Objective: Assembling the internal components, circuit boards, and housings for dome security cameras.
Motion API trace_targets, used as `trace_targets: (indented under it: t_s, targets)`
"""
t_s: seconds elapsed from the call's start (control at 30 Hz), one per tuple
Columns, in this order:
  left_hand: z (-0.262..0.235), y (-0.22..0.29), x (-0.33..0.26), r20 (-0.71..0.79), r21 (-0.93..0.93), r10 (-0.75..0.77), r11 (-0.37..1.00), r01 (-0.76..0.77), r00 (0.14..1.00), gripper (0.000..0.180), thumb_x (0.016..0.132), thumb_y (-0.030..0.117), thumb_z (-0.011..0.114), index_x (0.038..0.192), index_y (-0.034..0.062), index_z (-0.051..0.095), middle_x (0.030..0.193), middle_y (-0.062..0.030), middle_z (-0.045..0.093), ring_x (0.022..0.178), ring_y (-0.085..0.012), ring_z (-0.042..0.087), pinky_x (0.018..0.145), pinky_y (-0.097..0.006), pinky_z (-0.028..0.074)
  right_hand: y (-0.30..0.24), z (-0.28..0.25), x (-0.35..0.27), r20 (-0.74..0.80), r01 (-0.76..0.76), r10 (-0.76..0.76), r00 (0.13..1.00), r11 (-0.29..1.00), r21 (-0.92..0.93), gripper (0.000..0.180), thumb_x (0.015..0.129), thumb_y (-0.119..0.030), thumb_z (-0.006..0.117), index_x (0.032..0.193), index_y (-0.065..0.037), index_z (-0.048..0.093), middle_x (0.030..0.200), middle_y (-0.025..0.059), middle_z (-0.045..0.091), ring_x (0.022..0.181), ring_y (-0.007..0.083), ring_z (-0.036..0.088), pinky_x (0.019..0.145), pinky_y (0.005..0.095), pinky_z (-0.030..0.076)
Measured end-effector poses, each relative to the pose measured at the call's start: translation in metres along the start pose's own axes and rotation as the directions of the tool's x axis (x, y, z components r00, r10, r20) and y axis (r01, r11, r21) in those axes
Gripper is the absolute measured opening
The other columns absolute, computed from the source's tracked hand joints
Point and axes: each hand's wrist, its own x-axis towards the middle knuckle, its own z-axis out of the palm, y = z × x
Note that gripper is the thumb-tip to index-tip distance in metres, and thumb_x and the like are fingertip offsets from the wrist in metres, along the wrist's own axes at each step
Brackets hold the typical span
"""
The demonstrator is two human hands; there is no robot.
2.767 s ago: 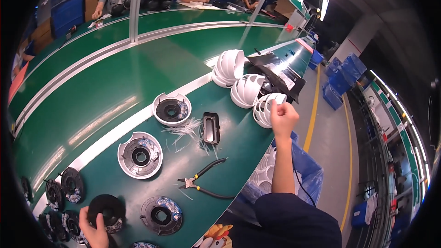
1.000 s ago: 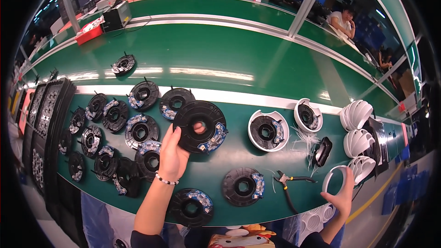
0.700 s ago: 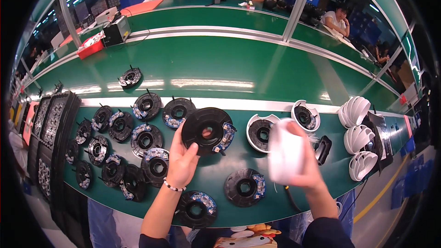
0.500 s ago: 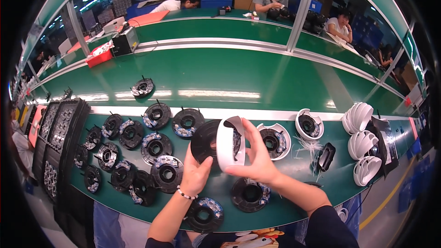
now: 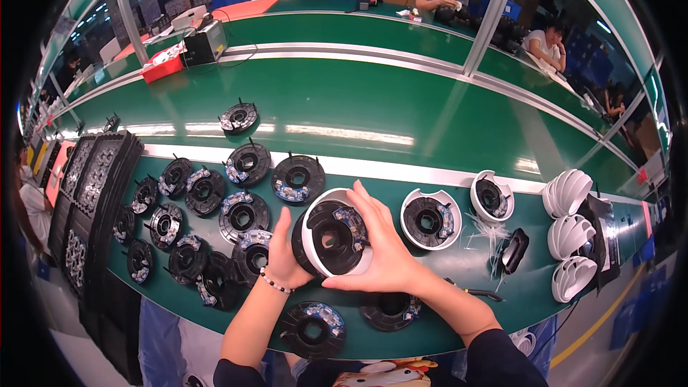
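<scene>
Between my hands is a white ring housing (image 5: pixel 311 247), tilted so its round opening faces me. Inside it sits a black disc (image 5: pixel 331 223) with a central hole and a small circuit board along its edge. My left hand (image 5: pixel 287 258) grips the assembly from the left, thumb raised, its other fingers mostly hidden; a dark rim shows there outside the white wall. Curled round the right side, my right hand (image 5: pixel 383 254) has its thumb low and its fingers over the top. Close below my hands lie two black discs with blue circuit boards, one at the left (image 5: pixel 313 330) and one at the right (image 5: pixel 390 309).
Several black discs (image 5: pixel 206 192) cover the left of the green table, beside black trays (image 5: pixel 93 186) of small parts. Two white housings with discs (image 5: pixel 430 221) stand right of my hands. Farther right are white strips (image 5: pixel 487 236), a black oblong part (image 5: pixel 514 251), pliers (image 5: pixel 476 292) and stacked white shells (image 5: pixel 571 236).
The white housing has turned from edge-on to face me, showing the disc inside it. Both hands have tilted with it, and my left thumb has risen. The whole view has shifted slightly.
</scene>
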Motion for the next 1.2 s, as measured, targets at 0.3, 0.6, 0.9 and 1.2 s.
trace_targets:
  t_s: [0.3, 0.6, 0.9, 1.2]
  targets:
    - [0.000, -0.010, 0.007, -0.133, -0.013, 0.077, 0.997, -0.079, 0.988, 0.050, 0.087, 0.039, 0.027, 0.120, 0.0037, 0.041, 0.115, -0.0126, 0.048, 0.105, -0.0241, 0.049, 0.090, -0.039, 0.039, -0.005, 0.005, -0.002, 0.020, -0.022, 0.025, 1.000, 0.991, -0.133, 0.109, 0.047, -0.041, 0.080, 0.129, -0.001, 0.019, 0.132, 0.0301, 0.013, 0.120, 0.0431, 0.020, 0.097, 0.0490, 0.021]
    - [0.001, -0.016, 0.002, -0.171, 0.005, 0.156, 0.988, -0.157, 0.973, 0.064, 0.087, 0.054, 0.020, 0.119, 0.0042, 0.043, 0.112, -0.0083, 0.053, 0.097, -0.0194, 0.053, 0.084, -0.032, 0.042, -0.005, 0.021, 0.003, -0.056, 0.158, -0.189, 0.980, 0.925, -0.344, 0.102, 0.047, -0.048, 0.075, 0.122, 0.004, 0.027, 0.121, 0.0286, 0.031, 0.113, 0.0433, 0.030, 0.093, 0.0486, 0.026]
    - [-0.012, -0.037, -0.003, 0.042, 0.040, 0.169, 0.985, -0.170, 0.985, 0.058, 0.083, 0.040, 0.049, 0.126, 0.0070, 0.030, 0.117, -0.0074, 0.046, 0.104, -0.0152, 0.048, 0.088, -0.030, 0.041, 0.008, 0.026, -0.005, -0.061, 0.055, -0.081, 0.995, 0.937, -0.344, 0.112, 0.045, -0.043, 0.075, 0.128, 0.004, 0.016, 0.129, 0.0252, 0.021, 0.116, 0.0408, 0.026, 0.094, 0.0461, 0.025]
    - [0.013, -0.033, -0.002, 0.053, 0.098, 0.390, 0.914, -0.393, 0.919, 0.080, 0.070, 0.024, 0.057, 0.135, 0.0078, 0.012, 0.126, -0.0091, 0.035, 0.114, -0.0177, 0.038, 0.096, -0.030, 0.030, 0.010, 0.036, -0.004, -0.177, 0.054, -0.082, 0.981, 0.987, -0.154, 0.110, 0.049, -0.043, 0.071, 0.130, 0.004, 0.013, 0.130, 0.0247, 0.020, 0.118, 0.0377, 0.024, 0.097, 0.0445, 0.022]
